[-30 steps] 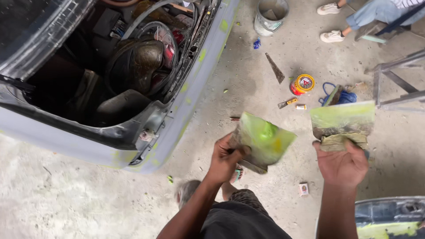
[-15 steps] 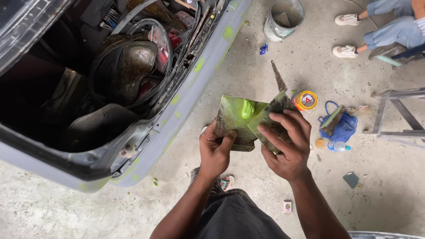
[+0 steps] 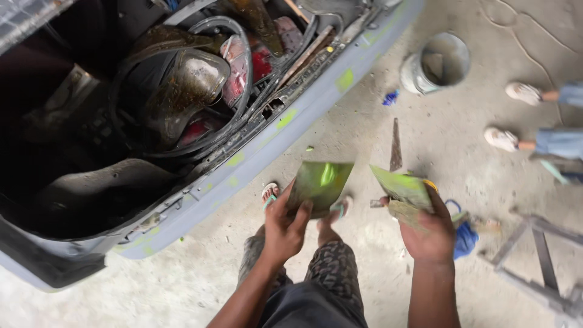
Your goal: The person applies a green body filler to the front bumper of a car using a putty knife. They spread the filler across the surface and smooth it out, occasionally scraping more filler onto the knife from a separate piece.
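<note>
Head view, looking down at a standing person beside the open rear of a grey car body.

The left hand (image 3: 284, 228) grips a flat putty board (image 3: 320, 184) by its lower edge, fingers closed around it. The board is held roughly level over the concrete floor (image 3: 364, 121), just beside the car's grey rear panel (image 3: 273, 146), and carries a small dab of green filler (image 3: 327, 175) near its middle.

The right hand (image 3: 428, 234) is closed on a second flat spreader (image 3: 404, 188), tilted, its face smeared yellow-green. The two tools are apart, with a gap of bare floor between them.

Progress, as judged from the scene: several green patches already dot the grey panel along its edge, so some filling appears done; the filler on the board is unspread, and much of the panel shows no green, so more application seems to remain.

On the floor: a grey bucket (image 3: 437, 61) near the far edge, a long trowel-like blade (image 3: 396, 143), a blue rag (image 3: 464, 237), and another person's shoes (image 3: 522, 92) at the right.
</note>
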